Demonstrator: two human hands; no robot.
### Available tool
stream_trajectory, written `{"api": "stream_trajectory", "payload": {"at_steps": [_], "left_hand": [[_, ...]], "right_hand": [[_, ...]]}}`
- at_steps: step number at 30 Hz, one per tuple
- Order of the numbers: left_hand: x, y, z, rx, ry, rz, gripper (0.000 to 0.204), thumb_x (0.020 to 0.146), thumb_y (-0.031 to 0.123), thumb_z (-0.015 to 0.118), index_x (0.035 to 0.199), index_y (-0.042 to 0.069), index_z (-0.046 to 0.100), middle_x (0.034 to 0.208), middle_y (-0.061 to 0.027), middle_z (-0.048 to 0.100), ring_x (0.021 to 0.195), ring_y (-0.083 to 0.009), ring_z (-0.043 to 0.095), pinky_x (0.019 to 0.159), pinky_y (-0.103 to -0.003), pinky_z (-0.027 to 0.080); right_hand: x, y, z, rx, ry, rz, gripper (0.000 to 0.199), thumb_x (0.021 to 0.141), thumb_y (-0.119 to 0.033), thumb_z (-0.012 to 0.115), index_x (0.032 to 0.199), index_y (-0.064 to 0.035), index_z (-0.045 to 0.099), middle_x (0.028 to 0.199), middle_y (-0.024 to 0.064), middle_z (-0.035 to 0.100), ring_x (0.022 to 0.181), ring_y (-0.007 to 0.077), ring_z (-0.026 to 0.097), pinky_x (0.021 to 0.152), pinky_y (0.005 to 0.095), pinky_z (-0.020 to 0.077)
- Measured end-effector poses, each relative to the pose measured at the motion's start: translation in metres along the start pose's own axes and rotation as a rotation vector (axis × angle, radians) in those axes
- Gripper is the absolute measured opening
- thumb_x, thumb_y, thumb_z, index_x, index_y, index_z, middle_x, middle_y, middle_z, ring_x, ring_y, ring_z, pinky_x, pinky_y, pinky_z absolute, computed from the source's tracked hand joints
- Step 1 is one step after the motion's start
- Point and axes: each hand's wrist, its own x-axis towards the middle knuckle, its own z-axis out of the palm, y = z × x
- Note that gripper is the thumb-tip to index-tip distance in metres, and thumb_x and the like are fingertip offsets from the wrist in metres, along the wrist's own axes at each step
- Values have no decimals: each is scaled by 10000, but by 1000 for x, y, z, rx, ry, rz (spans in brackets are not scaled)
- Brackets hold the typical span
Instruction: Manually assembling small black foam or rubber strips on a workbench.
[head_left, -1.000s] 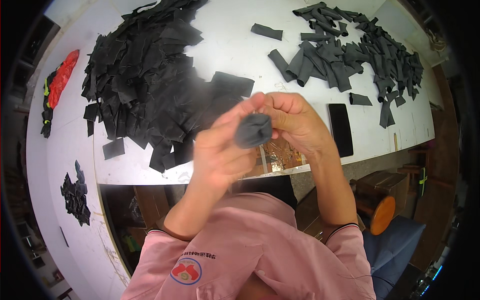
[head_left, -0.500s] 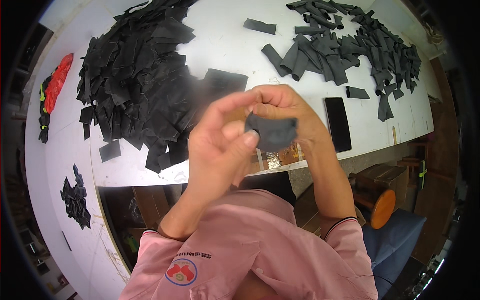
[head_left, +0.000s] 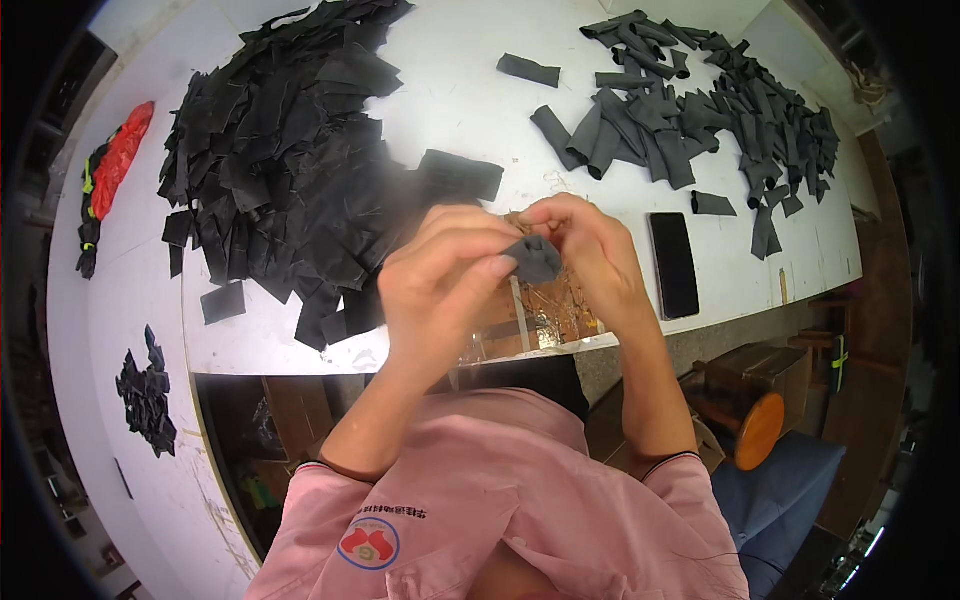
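Note:
Over the near edge of the table my left hand (head_left: 437,275) grips a small dark grey fabric tube (head_left: 538,262) between thumb and fingers. The fabric looks bunched, with its near end toward me. My right hand (head_left: 597,262) is beside it, fingers curled and pinched close to the fabric's upper edge. What lies between those right fingertips is too small to make out. Behind my left hand is a large heap of flat black fabric pieces (head_left: 290,150). A separate dark fabric piece (head_left: 460,175) lies just beyond my fingers.
Rolled grey fabric tubes (head_left: 640,135) are heaped at the far right of the white table (head_left: 450,80). A black phone (head_left: 674,265) lies right of my right hand. Brown tape-covered patch (head_left: 525,315) is below my hands. At left are a red bag (head_left: 125,160) and small dark scraps (head_left: 148,400).
The fabric tube has turned, from stretched sideways to bunched and end-on. Both hands have lowered slightly in the picture, and my right hand has shifted with its fingers curled.

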Motion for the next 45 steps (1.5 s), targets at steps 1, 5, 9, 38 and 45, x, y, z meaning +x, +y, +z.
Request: {"api": "stream_trajectory", "payload": {"at_steps": [1, 5, 9, 38, 45], "left_hand": [[-2, -1, -1, -46, 51, 33, 143, 697, -20, 596, 839, -7, 591, 857, -99, 597, 823, -186, 549, 731, -269, 428], [-14, 6, 1, -361, 260, -205, 22, 766, -8, 572, 785, -11, 562, 851, -90, 575, 818, -137, 514, 768, -296, 399], [-22, -16, 4, -359, 117, -212, 89, 767, 20, 582, 849, -11, 568, 912, -120, 576, 850, -160, 524, 802, -317, 402], [9, 10, 16, 106, -148, -277, 128, 673, 67, 644, 767, -9, 601, 747, -126, 588, 659, -184, 557, 578, -283, 424], [10, 14, 6, 94, -39, -76, 102, 699, 107, 633, 752, 21, 619, 661, -80, 598, 609, -188, 556, 605, -276, 414]], "right_hand": [[3, -8, 1, 3, -10, 2, 237, 770, -247, 608, 769, -17, 549, 697, -7, 523, 619, 97, 488, 529, 246, 395], [2, -25, 5, -1043, -330, -518, 268, 690, -268, 628, 728, -13, 555, 656, 78, 504, 629, 236, 522, 545, 316, 421], [-7, 7, -9, -1036, -303, -353, 234, 694, -233, 624, 691, -12, 547, 628, 80, 498, 600, 233, 521, 509, 331, 414], [-14, 26, -10, -786, -281, -235, 224, 819, -241, 494, 862, -34, 567, 721, 129, 560, 665, 313, 553, 568, 378, 435], [-6, 2, -8, -856, -384, -236, 227, 811, -255, 512, 845, -41, 577, 707, 114, 562, 646, 298, 551, 558, 376, 433]]}}
